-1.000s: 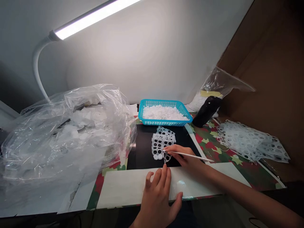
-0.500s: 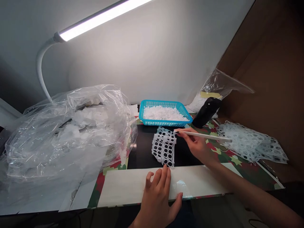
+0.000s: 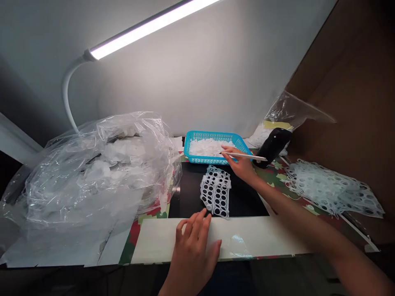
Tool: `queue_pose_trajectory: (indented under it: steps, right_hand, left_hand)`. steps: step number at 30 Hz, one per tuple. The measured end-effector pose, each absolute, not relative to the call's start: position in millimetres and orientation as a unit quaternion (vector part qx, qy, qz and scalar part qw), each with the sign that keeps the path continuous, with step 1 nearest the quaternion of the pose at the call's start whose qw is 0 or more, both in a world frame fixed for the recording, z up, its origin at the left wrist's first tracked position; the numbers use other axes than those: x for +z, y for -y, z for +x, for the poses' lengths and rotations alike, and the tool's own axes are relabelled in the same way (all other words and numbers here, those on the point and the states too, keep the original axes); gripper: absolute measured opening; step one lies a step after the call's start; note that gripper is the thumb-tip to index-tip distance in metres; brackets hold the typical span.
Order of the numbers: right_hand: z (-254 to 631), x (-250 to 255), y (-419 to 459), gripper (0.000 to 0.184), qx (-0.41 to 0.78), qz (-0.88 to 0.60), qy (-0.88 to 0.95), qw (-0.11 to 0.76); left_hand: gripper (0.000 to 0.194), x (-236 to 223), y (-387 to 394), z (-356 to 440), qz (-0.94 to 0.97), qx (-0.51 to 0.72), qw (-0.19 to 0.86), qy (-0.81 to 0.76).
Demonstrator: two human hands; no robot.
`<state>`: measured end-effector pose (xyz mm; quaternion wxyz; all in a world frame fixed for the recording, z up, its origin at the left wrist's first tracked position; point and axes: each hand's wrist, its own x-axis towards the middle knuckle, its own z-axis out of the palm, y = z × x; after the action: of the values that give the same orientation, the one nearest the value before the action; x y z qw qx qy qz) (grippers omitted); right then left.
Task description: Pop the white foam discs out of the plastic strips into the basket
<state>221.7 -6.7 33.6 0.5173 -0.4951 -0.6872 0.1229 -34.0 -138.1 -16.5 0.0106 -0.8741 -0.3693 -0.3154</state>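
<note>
Rows of round holes pierce the milky, lattice-like sheet (image 3: 215, 189), which lies on a smooth black mat (image 3: 188, 185) in front of a blue openwork basket (image 3: 212, 160). Small white pieces (image 3: 202, 146) cover the basket's floor in a loose, crumbly layer. The right hand (image 3: 242, 166) pinches a slender pale stick (image 3: 249, 156) between thumb and fingers at the basket's front rim, hiding part of rim and contents. The left hand (image 3: 193, 248) is loosely open, fingers slightly bent, thumb apart, with nothing visible in its grasp; its fingertips reach the sheet's near edge, though contact cannot be told.

Under that hand runs a flat, pale strip (image 3: 154, 238). Crinkled clear plastic (image 3: 92, 185) bulges on the left beneath a bar lamp (image 3: 154, 28). At right, a glossy black object (image 3: 274, 146) stands tilted beside the basket, and a tangled heap of perforated sheets (image 3: 331, 189) lies on the star-patterned cover (image 3: 279, 189).
</note>
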Motion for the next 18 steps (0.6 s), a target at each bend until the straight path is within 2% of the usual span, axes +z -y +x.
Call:
queue_pose_trajectory:
  steps: [4, 8, 12, 18]
  right_hand:
    - [197.7, 27.8, 53.8, 0.023, 0.255, -0.44, 0.736, 0.447]
    - [194.1, 17.7, 86.3, 0.021, 0.361, -0.402, 0.767, 0.347]
    - [203.6, 9.3, 92.6, 0.025, 0.382, -0.426, 0.746, 0.341]
    - [205.7, 10.2, 93.7, 0.024, 0.379, -0.433, 0.746, 0.336]
  left_hand:
    - [0.055, -22.4, 124.9, -37.2, -0.878, -0.264, -0.04, 0.397]
    - [0.044, -19.0, 112.5, -34.3, -0.836, -0.298, -0.198, 0.416]
    - [0.031, -11.2, 107.1, -33.6, -0.8, -0.326, -0.25, 0.438]
    - [0.028, -10.3, 107.5, -39.2, -0.776, -0.359, -0.242, 0.458]
